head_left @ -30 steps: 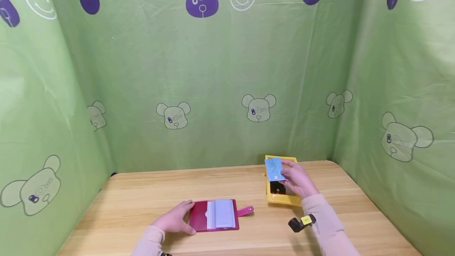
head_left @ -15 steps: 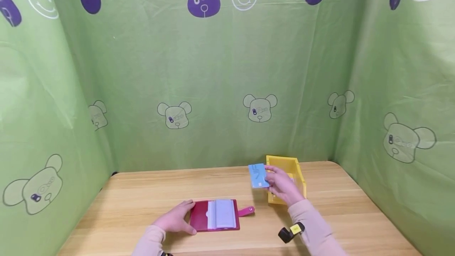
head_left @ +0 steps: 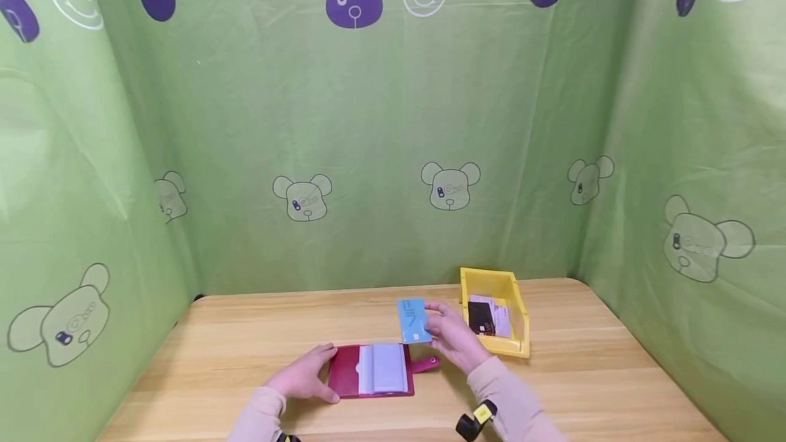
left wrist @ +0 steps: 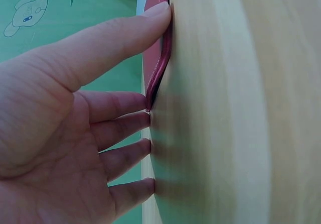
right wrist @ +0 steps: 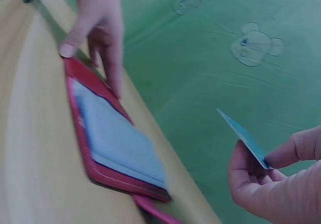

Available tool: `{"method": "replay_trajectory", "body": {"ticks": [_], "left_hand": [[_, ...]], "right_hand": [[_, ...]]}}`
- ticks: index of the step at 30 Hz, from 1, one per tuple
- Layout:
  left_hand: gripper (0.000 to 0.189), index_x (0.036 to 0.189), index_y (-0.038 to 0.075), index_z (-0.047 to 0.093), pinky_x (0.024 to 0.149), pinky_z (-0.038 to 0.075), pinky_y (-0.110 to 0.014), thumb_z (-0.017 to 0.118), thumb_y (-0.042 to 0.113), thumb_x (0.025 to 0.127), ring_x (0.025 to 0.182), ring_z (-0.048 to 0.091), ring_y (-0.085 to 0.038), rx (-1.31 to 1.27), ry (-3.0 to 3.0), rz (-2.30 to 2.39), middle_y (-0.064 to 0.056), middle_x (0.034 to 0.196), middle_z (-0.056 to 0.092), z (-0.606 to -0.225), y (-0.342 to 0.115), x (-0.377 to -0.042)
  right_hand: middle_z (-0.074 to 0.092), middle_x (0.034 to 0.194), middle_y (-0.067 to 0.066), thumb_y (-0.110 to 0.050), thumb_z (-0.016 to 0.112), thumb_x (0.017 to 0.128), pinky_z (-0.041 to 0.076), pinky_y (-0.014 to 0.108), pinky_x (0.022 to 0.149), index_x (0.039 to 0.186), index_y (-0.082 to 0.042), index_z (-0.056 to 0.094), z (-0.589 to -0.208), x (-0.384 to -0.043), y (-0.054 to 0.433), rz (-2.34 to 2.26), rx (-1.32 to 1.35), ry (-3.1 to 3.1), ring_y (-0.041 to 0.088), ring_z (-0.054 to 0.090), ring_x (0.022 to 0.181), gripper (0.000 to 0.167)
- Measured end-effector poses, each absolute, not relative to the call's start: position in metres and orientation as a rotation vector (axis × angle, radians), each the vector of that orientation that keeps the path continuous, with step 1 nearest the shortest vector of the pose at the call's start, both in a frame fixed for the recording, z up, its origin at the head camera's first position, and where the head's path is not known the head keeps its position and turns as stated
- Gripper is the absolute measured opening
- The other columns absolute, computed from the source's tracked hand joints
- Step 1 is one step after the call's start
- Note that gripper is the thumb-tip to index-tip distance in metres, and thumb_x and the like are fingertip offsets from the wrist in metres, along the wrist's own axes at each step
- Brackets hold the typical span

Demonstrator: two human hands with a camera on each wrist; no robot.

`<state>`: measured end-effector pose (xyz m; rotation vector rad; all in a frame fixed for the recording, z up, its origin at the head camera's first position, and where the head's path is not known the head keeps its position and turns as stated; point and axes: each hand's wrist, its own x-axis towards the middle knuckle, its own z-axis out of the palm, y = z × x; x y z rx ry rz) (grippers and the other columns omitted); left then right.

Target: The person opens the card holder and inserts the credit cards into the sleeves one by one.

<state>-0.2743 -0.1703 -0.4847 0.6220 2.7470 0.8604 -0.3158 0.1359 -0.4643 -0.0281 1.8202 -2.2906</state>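
A red card holder [head_left: 344, 372] lies unfolded on the table, with translucent pale-blue card sleeves [head_left: 389, 367] on its right side and a pink snap strap [head_left: 425, 364] pointing right. My left hand [head_left: 302, 376] rests at its left edge. In the left wrist view the thumb touches the cover's near edge, the index fingertip is by its corner, and the other fairly straight fingertips meet the table. A blue bank card [head_left: 413, 320] is pinched by its right side between thumb and fingers of my right hand [head_left: 456, 336], raised just beyond the sleeves' upper right corner.
A yellow bin [head_left: 522, 312] stands at the back right of the wooden table [head_left: 258, 326]. Inside it lie a black card [head_left: 481, 318] and pale lilac cards [head_left: 502, 321]. Green printed curtains [head_left: 368, 108] enclose the back and both sides.
My right hand has carried the blue card out from over the yellow bin, leftward and toward the card holder. The bin's contents now show. The left hand has stayed at the holder's left edge.
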Motion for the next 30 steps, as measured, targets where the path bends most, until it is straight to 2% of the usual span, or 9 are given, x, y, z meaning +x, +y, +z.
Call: {"method": "replay_trajectory", "body": {"ticks": [7, 14, 17, 22, 24, 27, 30], "left_hand": [[0.095, 0.141, -0.012, 0.038, 0.115, 0.025, -0.065, 0.085, 0.022, 0.065, 0.140, 0.030, -0.051, 0.629, 2.739, 0.871, -0.031, 0.152, 0.033, -0.485, -0.170, -0.276], [0.093, 0.142, -0.011, 0.038, 0.112, 0.030, -0.067, 0.084, 0.022, 0.067, 0.136, 0.037, -0.051, 0.602, 2.728, 0.913, -0.032, 0.147, 0.040, -0.479, -0.172, -0.277], [0.085, 0.140, -0.011, 0.041, 0.111, 0.031, -0.068, 0.081, 0.016, 0.071, 0.134, 0.040, -0.051, 0.587, 2.729, 0.958, -0.031, 0.143, 0.046, -0.475, -0.170, -0.278], [0.060, 0.136, -0.007, 0.049, 0.109, 0.036, -0.066, 0.071, 0.009, 0.082, 0.130, 0.045, -0.050, 0.541, 2.731, 1.165, -0.029, 0.138, 0.052, -0.471, -0.159, -0.284], [0.051, 0.133, -0.005, 0.053, 0.105, 0.044, -0.061, 0.067, 0.011, 0.087, 0.122, 0.053, -0.045, 0.471, 2.703, 1.297, -0.026, 0.134, 0.056, -0.470, -0.152, -0.287], [0.044, 0.129, -0.008, 0.054, 0.091, 0.056, -0.048, 0.062, 0.013, 0.091, 0.102, 0.065, -0.032, 0.348, 2.554, 1.541, -0.026, 0.120, 0.064, -0.471, -0.140, -0.293], [0.042, 0.125, -0.013, 0.052, 0.075, 0.061, -0.034, 0.060, 0.012, 0.093, 0.081, 0.067, -0.019, 0.238, 2.330, 1.751, -0.024, 0.103, 0.068, -0.473, -0.128, -0.299]], "right_hand": [[0.053, 0.126, 0.031, 0.012, 0.042, 0.082, 0.060, 0.031, 0.083, 0.139, 0.009, 0.030, -0.475, -0.307, 0.111, -2.256, -0.059, 1.766, 0.020, 0.064, 0.092, 0.058], [0.051, 0.129, 0.033, 0.013, 0.042, 0.079, 0.059, 0.039, 0.089, 0.139, 0.010, 0.029, -0.486, -0.301, 0.093, -2.201, -0.128, 1.755, 0.021, 0.063, 0.098, 0.061], [0.051, 0.129, 0.032, 0.013, 0.042, 0.077, 0.059, 0.039, 0.089, 0.139, 0.010, 0.028, -0.486, -0.299, 0.090, -2.196, -0.128, 1.754, 0.022, 0.061, 0.098, 0.063], [0.055, 0.125, 0.030, 0.013, 0.043, 0.078, 0.059, 0.036, 0.084, 0.139, 0.010, 0.028, -0.491, -0.297, 0.088, -2.197, -0.122, 1.749, 0.022, 0.062, 0.095, 0.063], [0.055, 0.124, 0.029, 0.013, 0.044, 0.078, 0.059, 0.035, 0.083, 0.139, 0.010, 0.028, -0.493, -0.297, 0.088, -2.198, -0.121, 1.743, 0.022, 0.062, 0.095, 0.063], [0.055, 0.123, 0.028, 0.013, 0.043, 0.078, 0.059, 0.034, 0.084, 0.139, 0.010, 0.027, -0.493, -0.298, 0.088, -2.199, -0.128, 1.733, 0.022, 0.062, 0.095, 0.063], [0.056, 0.120, 0.024, 0.012, 0.043, 0.078, 0.059, 0.033, 0.084, 0.139, 0.010, 0.028, -0.492, -0.298, 0.089, -2.200, -0.134, 1.718, 0.021, 0.062, 0.095, 0.063]]}}
